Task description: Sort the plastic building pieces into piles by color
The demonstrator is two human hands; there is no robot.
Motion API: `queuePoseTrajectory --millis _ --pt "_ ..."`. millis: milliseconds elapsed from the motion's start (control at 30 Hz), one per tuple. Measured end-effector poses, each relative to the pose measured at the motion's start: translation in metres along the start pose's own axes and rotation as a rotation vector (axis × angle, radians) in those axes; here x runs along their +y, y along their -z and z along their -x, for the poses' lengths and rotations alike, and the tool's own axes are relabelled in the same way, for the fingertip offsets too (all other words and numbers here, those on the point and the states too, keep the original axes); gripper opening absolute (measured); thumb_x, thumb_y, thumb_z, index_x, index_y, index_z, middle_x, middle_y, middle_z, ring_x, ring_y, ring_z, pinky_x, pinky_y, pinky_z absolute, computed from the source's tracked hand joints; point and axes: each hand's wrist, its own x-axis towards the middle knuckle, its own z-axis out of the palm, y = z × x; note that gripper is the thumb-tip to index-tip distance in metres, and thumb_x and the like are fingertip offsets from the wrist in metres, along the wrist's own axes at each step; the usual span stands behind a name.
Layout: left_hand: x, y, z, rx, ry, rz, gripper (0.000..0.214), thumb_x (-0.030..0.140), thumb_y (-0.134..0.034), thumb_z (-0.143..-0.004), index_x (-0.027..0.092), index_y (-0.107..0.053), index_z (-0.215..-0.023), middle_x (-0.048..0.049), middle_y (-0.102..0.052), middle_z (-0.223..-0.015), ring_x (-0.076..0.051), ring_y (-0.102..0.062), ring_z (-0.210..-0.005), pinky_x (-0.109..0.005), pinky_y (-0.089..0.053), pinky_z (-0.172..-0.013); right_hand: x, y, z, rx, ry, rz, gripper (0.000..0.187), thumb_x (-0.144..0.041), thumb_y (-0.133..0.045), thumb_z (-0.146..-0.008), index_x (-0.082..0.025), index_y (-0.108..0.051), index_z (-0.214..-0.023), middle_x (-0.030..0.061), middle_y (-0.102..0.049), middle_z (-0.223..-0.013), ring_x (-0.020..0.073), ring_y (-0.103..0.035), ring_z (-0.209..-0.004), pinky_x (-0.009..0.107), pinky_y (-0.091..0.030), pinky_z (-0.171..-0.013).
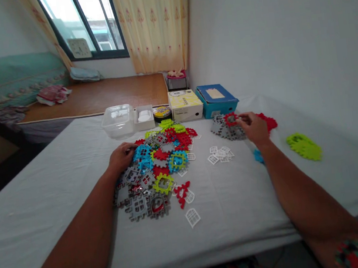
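A heap of toothed plastic building tiles (156, 163) in grey, red, blue and green lies in the middle of the white table (57, 189). My left hand (121, 157) rests on the heap's left edge, fingers curled over a blue tile (142, 153). My right hand (254, 127) reaches to a sorted stack of grey tiles (226, 130) at the right and pinches a red tile (230, 119) on top of it. A red stack (269, 122) lies just beyond that hand. A green stack (304, 146) lies further right.
Small white window inserts (220, 154) are scattered between the heap and the grey stack. At the table's back stand a clear plastic tub (118, 120), a white box (144, 116), a yellow box (185, 104) and a blue box (216, 98). A wall runs along the right.
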Motion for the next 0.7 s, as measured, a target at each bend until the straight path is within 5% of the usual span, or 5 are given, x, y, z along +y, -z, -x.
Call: queuePoseTrajectory --millis 200,333,500,600,700 --pt "0.001 0.002 0.000 0.002 0.004 -0.028 0.037 0.034 -0.046 -0.080 0.023 -0.073 -0.102 -0.0036 -0.070 -0.106 -0.021 -0.066 -0.095 -0.028 -0.051 -0.087 0.092 0.032 -0.015 0.275 -0.369 0.217 0.022 -0.031 -0.059 -0.075 -0.014 -0.065 -0.087 0.0106 -0.068 -0.084 0.0221 -0.062 -0.074 0.039 -0.049 -0.079" --pt "0.002 0.002 -0.001 -0.010 0.010 -0.034 0.037 0.033 -0.045 -0.081 0.022 -0.073 -0.103 -0.0043 -0.070 -0.107 -0.021 -0.066 -0.095 -0.029 -0.051 -0.087 0.106 0.033 -0.015 0.317 -0.436 0.238 0.031 -0.026 -0.053 -0.075 -0.010 -0.066 -0.098 0.0154 -0.066 -0.097 0.0253 -0.061 -0.084 0.044 -0.048 -0.084" --pt "0.004 0.003 0.000 -0.013 0.011 -0.031 0.035 0.030 -0.047 -0.081 0.023 -0.073 -0.103 -0.0031 -0.070 -0.106 -0.020 -0.066 -0.094 -0.028 -0.050 -0.087 0.042 0.010 -0.008 0.238 -0.069 0.161 0.031 -0.022 -0.050 -0.081 -0.014 -0.066 -0.106 0.0129 -0.066 -0.105 0.0237 -0.061 -0.093 0.043 -0.047 -0.091" --pt "0.006 0.005 0.001 -0.015 0.018 -0.045 0.034 0.030 -0.047 -0.081 0.023 -0.073 -0.102 -0.0032 -0.070 -0.107 -0.020 -0.066 -0.095 -0.028 -0.050 -0.087 -0.028 -0.017 0.019 -0.121 0.259 -0.052 0.024 -0.026 -0.051 -0.088 -0.018 -0.067 -0.105 0.0097 -0.069 -0.103 0.0214 -0.063 -0.087 0.038 -0.052 -0.081" --pt "0.006 0.005 0.001 -0.017 0.028 -0.052 0.035 0.030 -0.047 -0.082 0.022 -0.073 -0.103 -0.0036 -0.069 -0.108 -0.021 -0.066 -0.096 -0.029 -0.050 -0.088 -0.089 -0.043 0.057 -0.468 0.622 -0.160 0.023 -0.025 -0.054 -0.091 -0.022 -0.065 -0.111 0.0088 -0.069 -0.108 0.0225 -0.061 -0.102 0.041 -0.048 -0.092"
